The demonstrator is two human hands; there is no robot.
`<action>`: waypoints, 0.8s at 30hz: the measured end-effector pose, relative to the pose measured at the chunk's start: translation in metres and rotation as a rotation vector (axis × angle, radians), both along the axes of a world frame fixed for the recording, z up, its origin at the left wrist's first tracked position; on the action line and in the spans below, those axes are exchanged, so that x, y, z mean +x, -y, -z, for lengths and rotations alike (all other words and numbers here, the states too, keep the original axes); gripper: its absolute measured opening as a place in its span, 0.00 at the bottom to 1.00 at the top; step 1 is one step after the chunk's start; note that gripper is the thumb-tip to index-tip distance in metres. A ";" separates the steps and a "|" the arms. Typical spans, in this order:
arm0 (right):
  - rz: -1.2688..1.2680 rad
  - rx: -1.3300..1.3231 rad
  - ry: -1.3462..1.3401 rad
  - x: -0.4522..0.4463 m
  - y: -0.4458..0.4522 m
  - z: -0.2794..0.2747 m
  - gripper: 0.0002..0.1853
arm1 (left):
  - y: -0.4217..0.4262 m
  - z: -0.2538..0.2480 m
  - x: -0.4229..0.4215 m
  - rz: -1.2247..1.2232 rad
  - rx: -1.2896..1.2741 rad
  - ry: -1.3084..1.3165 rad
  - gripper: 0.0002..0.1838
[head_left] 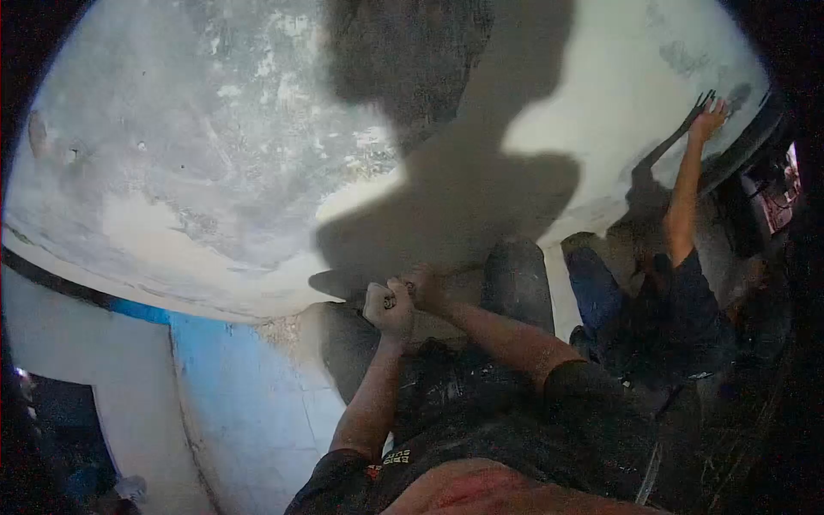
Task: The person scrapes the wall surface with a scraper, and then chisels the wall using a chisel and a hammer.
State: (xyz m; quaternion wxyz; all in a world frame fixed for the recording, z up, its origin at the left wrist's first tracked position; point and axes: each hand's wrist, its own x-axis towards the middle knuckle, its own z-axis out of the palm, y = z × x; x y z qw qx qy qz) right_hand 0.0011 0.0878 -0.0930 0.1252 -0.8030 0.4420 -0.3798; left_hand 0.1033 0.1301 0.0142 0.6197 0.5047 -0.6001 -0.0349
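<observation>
My left hand (390,314) is closed in a fist in front of my body, at the foot of the pale wall. A small dark thing (389,302) shows at its curled fingers, too small to name. Right beside it, my right hand (424,288) lies in shadow and is blurred, so its fingers cannot be made out. Both hands are close together, perhaps touching. Above them rises a wall (249,172) with grey, worn patches and smoother cream areas. My own shadow falls across its middle.
At the right, a co-worker in dark clothes (699,300) reaches up with one hand (709,118) against the wall. Lower left are a blue-painted surface (232,369), a grey-white surface (94,330) and a dark opening (73,421).
</observation>
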 end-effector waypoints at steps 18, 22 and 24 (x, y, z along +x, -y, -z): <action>-0.134 -0.992 0.401 0.036 0.087 -0.231 0.15 | 0.020 -0.193 0.019 -0.404 -0.218 0.076 0.11; -0.241 -0.912 0.484 0.029 0.080 -0.240 0.13 | 0.001 -0.178 0.023 -0.278 -0.220 0.101 0.03; -0.151 -0.904 0.326 0.023 0.097 -0.240 0.13 | 0.022 -0.189 0.029 -0.574 -0.076 0.546 0.03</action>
